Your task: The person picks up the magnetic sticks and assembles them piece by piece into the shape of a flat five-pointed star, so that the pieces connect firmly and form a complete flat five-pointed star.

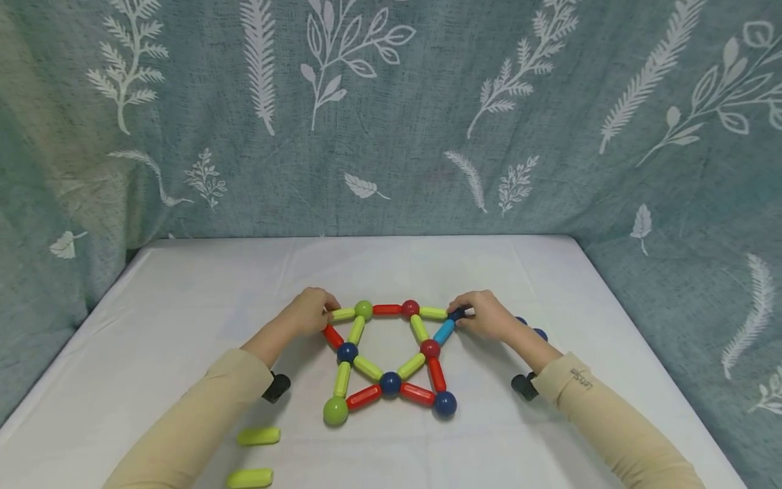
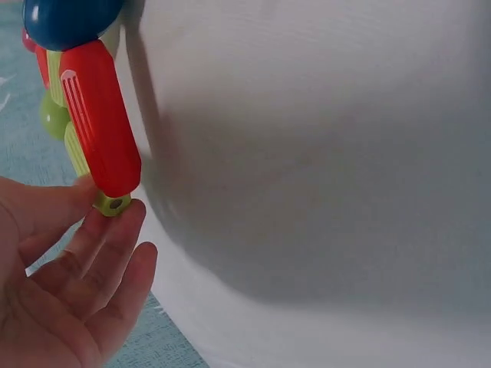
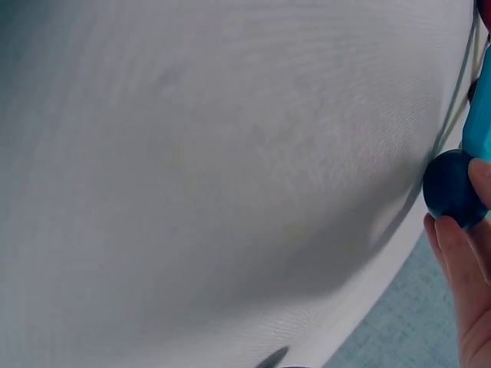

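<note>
A flat frame of coloured rods and balls lies on the white table, with a ring of rods in its middle. My left hand (image 1: 309,312) is at its upper left corner. Thumb and fingers pinch the end of a yellow-green rod (image 2: 113,204), right beside the free end of a red rod (image 2: 101,119). That red rod's other end meets a dark blue ball (image 1: 347,352). At the upper right corner my right hand (image 1: 485,314) pinches another dark blue ball (image 3: 453,188), which joins a light blue rod (image 1: 444,331) and a yellow-green rod (image 1: 434,313).
Two loose yellow-green rods (image 1: 259,436) lie at the front left, near my left sleeve. Behind my right wrist sit blue balls (image 1: 540,334), partly hidden. A green ball (image 1: 335,411) and a blue ball (image 1: 445,404) form the frame's near corners. Patterned curtain (image 1: 366,136) hangs behind the table.
</note>
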The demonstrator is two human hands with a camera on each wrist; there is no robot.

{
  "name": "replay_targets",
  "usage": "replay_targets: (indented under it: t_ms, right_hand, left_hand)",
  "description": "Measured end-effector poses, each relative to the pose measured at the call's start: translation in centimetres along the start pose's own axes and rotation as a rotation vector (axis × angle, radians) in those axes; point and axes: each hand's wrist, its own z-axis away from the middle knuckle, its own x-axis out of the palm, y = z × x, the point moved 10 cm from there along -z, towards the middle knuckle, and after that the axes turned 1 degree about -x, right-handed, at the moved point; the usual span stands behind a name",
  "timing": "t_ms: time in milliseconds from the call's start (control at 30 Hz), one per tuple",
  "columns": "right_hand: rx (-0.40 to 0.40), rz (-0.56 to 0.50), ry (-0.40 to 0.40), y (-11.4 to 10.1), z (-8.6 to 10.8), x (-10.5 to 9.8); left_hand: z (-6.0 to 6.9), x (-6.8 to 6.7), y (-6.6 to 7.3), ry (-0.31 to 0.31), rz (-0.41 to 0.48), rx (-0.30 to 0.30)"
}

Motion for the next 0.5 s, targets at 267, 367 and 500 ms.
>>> replay_targets:
  t_ms: [267, 367, 500]
  right_hand:
    - [-0.001, -0.003, -0.007, 0.0, 0.0, 0.0]
    - [0.0, -0.003, -0.007, 0.1, 0.0, 0.0]
    - [-0.001, -0.005, -0.009, 0.1, 0.0, 0.0]
  left_hand:
    - [1.8, -0.8, 1.8, 0.102, -0.113, 0.083]
    - [3.1, -1.0, 2.9, 0.126, -0.091, 0.104]
    - [5.0, -0.4, 4.0, 0.109, -0.025, 0.102]
